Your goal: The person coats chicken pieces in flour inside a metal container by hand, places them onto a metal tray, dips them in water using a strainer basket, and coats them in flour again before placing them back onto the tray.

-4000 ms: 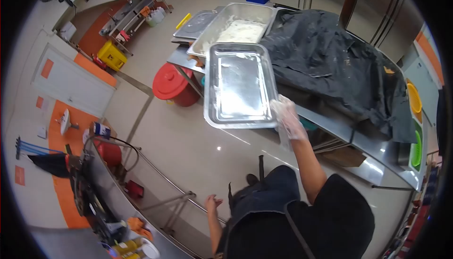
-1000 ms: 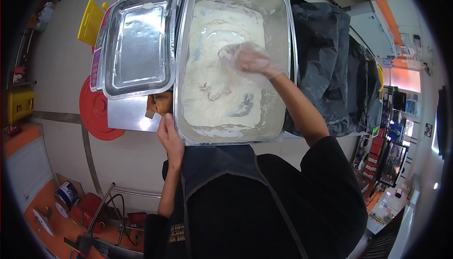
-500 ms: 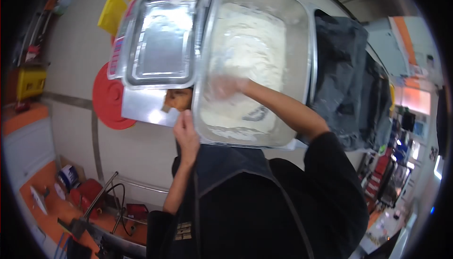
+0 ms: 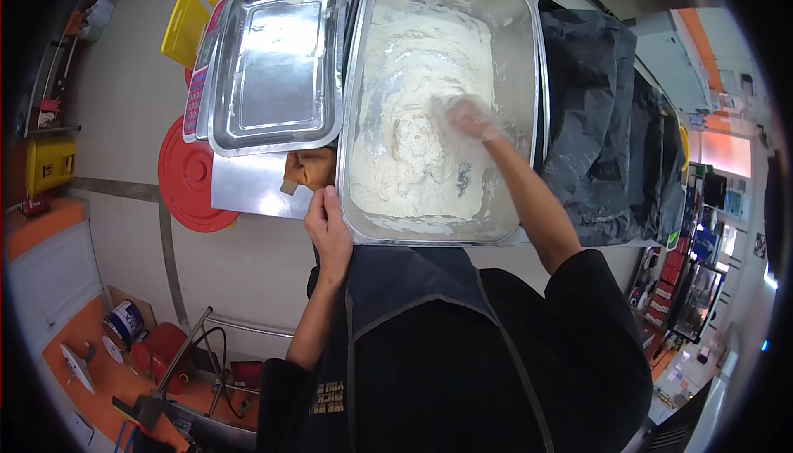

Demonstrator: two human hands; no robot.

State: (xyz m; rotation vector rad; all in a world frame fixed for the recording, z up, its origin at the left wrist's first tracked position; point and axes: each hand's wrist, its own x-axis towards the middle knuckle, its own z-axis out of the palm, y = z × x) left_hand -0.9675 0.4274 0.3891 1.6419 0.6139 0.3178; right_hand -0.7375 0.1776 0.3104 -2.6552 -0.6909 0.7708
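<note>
A deep metal tub [image 4: 525, 56] holds white flour-like powder [image 4: 396, 65], with a raised mound near its middle. Over the powder, just right of the mound, is my right hand [image 4: 467, 119] in a clear glove; motion blur hides its fingers and whether it holds anything. My left hand [image 4: 329, 234], bare, is closed at the tub's lower left corner, its thumb and fingers against the rim. Just above those fingertips lies a brown-orange object [image 4: 309, 170]. Left of the tub, a shallow metal tray [image 4: 277, 69] rests with a small white smear at its top edge.
Black plastic sheeting [image 4: 591, 123] covers things right of the tub. A red round lid [image 4: 198, 174] is low at the left, near a yellow board [image 4: 182, 28]. Under the tray, a scale-like device [image 4: 195, 104] shows its pink and blue edge. Metal rails [image 4: 248, 323] stand lower left.
The shallow tray, carried in my right hand earlier, now lies left of the tub. My gloved hand has since moved about over the powder, lately to the right, and a mound now shows.
</note>
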